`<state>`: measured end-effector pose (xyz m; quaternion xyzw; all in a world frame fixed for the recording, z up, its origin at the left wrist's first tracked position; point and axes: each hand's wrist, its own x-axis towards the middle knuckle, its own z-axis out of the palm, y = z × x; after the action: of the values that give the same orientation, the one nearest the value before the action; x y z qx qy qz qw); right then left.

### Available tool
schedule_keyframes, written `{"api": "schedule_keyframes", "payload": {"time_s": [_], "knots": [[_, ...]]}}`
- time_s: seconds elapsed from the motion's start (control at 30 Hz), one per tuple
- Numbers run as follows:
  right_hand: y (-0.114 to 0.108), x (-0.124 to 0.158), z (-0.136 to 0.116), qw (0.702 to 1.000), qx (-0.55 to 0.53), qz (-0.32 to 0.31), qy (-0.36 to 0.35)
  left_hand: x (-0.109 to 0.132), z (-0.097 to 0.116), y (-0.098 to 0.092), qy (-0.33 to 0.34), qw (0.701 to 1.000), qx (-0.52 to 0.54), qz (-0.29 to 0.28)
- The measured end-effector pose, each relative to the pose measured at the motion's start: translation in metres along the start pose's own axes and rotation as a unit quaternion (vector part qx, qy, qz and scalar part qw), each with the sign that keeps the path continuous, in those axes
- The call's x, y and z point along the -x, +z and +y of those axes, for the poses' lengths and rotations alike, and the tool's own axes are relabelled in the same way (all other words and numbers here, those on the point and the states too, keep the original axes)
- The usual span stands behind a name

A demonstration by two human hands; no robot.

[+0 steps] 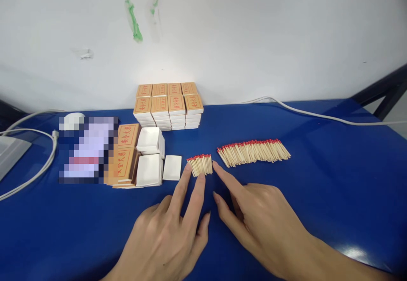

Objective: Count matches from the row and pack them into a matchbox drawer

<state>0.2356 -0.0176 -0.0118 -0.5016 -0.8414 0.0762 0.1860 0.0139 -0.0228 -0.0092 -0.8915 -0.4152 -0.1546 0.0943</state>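
A small bundle of red-tipped matches (201, 163) lies on the blue table (318, 187). My left hand (168, 234) rests flat with index and middle fingers stretched out, their tips touching the bundle's left and near edge. My right hand (254, 217) is open too, its index fingertip at the bundle's right side. Neither hand holds anything. A longer row of matches (254, 151) lies to the right. An open white inner tray (172, 167) sits just left of the bundle.
Stacked orange matchboxes (167, 105) stand at the back by the white wall. White trays (149, 158) and orange sleeves (125, 155) pile at the left, beside a blurred-out item. White cables (41, 162) run at the left and along the back right (318, 115).
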Motion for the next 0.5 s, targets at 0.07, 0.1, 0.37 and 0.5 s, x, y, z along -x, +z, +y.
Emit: {"api": "schedule_keyframes", "payload": {"time_s": [0.07, 0.1, 0.37, 0.5], "knots": [[-0.0002, -0.0004, -0.0003, 1.0, 0.001, 0.002, 0.001, 0.0004, 0.0001, 0.0007, -0.006, 1.0, 0.0, 0.004], [-0.0003, -0.0008, -0.0004, 1.0, 0.001, 0.003, 0.002, 0.0004, 0.0001, 0.0011, -0.008, 1.0, -0.001, 0.004], [-0.0004, -0.0007, -0.0009, 1.0, -0.001, 0.002, 0.001, 0.0007, -0.0006, 0.0014, -0.006, 1.0, 0.0, -0.005], [0.0, 0.0002, -0.0009, 1.0, -0.003, 0.001, 0.0, 0.0007, -0.0007, 0.0009, -0.004, 1.0, 0.006, -0.004]]}}
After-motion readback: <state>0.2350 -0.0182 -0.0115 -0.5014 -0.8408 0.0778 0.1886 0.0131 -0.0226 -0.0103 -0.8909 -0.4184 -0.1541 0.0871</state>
